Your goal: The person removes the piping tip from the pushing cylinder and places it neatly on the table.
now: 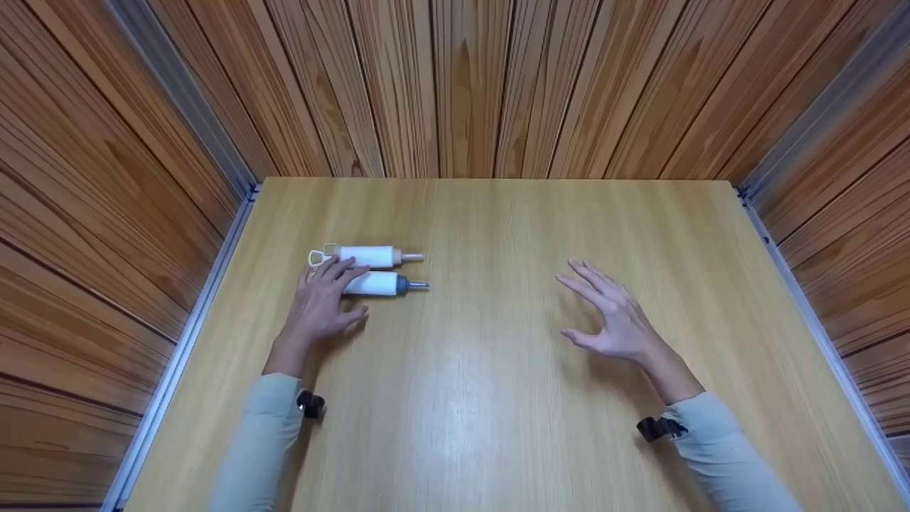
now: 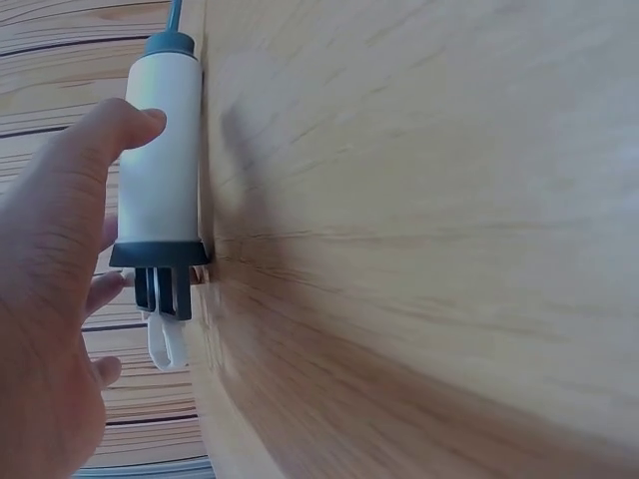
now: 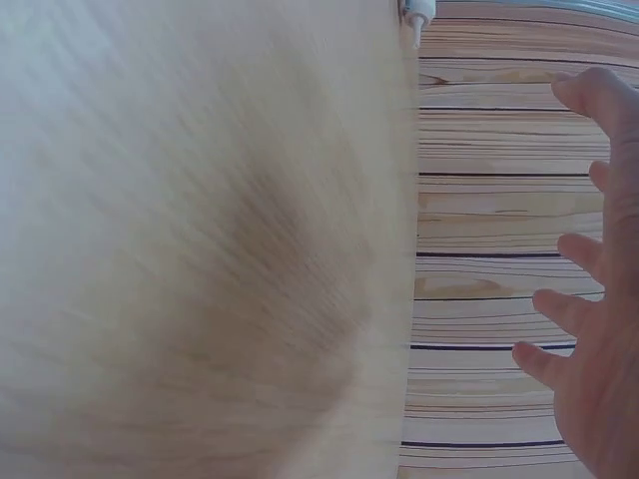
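Two white syringe-like tubes lie side by side toward the left of the table, nozzles pointing right. The nearer tube [image 1: 375,284] has a dark blue collar and nozzle; the farther tube [image 1: 366,256] has beige end parts. My left hand [image 1: 320,304] reaches over their handle ends, fingers spread and lightly bent, thumb held apart. In the left wrist view, the blue-collared tube [image 2: 162,205] shows a white loop [image 2: 168,344] at its handle end, and my thumb overlaps its barrel. Off to the right, my right hand [image 1: 617,321] hovers above the table with fingers spread, holding nothing.
A light wooden table [image 1: 483,398] fills the workspace. Wood-plank walls [image 1: 469,85] rise at the back and both sides, with metal rails [image 1: 192,341] along the table's side edges. Each wrist wears a small black camera [image 1: 311,404].
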The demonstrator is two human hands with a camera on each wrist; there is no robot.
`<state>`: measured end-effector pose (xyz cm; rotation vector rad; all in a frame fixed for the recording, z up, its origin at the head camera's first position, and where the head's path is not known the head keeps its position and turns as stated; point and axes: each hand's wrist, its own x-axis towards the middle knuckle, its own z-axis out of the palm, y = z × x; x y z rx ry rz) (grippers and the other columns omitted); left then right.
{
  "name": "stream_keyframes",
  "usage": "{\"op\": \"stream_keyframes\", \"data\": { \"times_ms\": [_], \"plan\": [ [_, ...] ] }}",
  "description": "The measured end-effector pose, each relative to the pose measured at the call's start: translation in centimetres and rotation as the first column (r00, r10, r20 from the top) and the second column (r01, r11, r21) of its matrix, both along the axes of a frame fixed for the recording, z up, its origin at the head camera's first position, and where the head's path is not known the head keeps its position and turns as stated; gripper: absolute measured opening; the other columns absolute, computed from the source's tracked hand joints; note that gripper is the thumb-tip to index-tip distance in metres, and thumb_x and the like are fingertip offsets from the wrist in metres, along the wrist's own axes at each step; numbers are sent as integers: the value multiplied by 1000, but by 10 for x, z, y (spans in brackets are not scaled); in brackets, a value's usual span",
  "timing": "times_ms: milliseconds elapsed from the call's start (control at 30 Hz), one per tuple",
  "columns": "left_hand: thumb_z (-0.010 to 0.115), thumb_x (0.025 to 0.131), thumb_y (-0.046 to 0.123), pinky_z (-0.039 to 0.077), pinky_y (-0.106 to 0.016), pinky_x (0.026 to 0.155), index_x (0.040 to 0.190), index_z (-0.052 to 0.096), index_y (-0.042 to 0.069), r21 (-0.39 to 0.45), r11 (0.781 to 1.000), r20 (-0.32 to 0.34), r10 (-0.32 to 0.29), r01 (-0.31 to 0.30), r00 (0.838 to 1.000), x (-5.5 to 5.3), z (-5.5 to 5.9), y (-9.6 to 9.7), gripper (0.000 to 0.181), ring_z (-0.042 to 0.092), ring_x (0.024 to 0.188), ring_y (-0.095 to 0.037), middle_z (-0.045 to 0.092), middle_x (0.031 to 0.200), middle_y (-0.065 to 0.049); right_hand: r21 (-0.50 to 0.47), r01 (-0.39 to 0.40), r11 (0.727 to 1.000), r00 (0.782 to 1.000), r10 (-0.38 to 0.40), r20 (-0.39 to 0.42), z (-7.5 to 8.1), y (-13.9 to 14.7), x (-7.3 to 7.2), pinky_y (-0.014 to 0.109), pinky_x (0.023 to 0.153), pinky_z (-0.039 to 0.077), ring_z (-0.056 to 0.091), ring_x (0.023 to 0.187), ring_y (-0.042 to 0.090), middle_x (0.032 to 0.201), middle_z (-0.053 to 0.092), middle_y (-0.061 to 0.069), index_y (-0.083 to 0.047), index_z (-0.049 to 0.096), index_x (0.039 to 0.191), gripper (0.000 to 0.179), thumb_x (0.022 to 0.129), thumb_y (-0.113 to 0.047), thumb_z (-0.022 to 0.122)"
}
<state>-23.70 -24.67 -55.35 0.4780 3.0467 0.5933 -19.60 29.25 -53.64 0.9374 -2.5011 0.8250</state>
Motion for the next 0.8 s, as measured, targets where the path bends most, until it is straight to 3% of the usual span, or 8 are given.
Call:
{"op": "stream_keyframes", "data": {
  "times_ms": [200,433,500,600,700,800],
  "plan": [
    [83,98,40,11,-82,137,167,54,28,1,1000,9,3,-3,1000,0,0,0,76,26,174,-47,45,180,-12,-98,-2,995,998,8,60,-2,0,0,85,118,43,49,156,60,170,52,30,-10,62,161,87,81,-22,92],
    [84,98,40,14,-81,137,166,56,26,-8,1000,-13,-9,9,1000,1,-2,-1,75,28,172,-48,50,176,-12,-130,-7,991,998,14,55,-5,-1,-1,84,117,44,50,154,61,170,52,30,-8,61,161,88,80,-19,92],
    [85,98,40,13,-80,138,164,58,25,-6,1000,-25,-14,13,1000,1,-3,0,73,29,171,-48,52,175,-12,-136,-1,991,999,8,54,-4,-1,-1,74,123,46,51,154,59,171,53,28,-8,61,161,88,79,-18,92],
    [86,97,39,13,-78,139,161,62,24,-3,1000,-40,-18,18,999,2,-4,0,70,31,169,-48,56,171,-13,-167,-5,986,998,16,63,-4,-2,-2,43,134,41,50,156,56,172,53,27,-8,61,162,88,80,-15,93],
    [86,97,35,12,-76,139,159,64,23,8,1000,-40,-20,21,999,1,-4,1,67,34,166,-47,58,167,-14,-224,-28,974,996,46,75,-4,-3,-3,17,133,31,51,159,45,170,53,29,-5,60,161,89,79,-9,94],
    [86,98,30,12,-75,140,156,66,21,28,999,-33,-20,21,999,1,-3,2,62,38,163,-48,59,164,-16,-288,-61,956,991,92,94,-4,-4,-5,15,131,33,49,165,24,168,51,35,1,58,160,91,78,-1,95]
  ]
}}
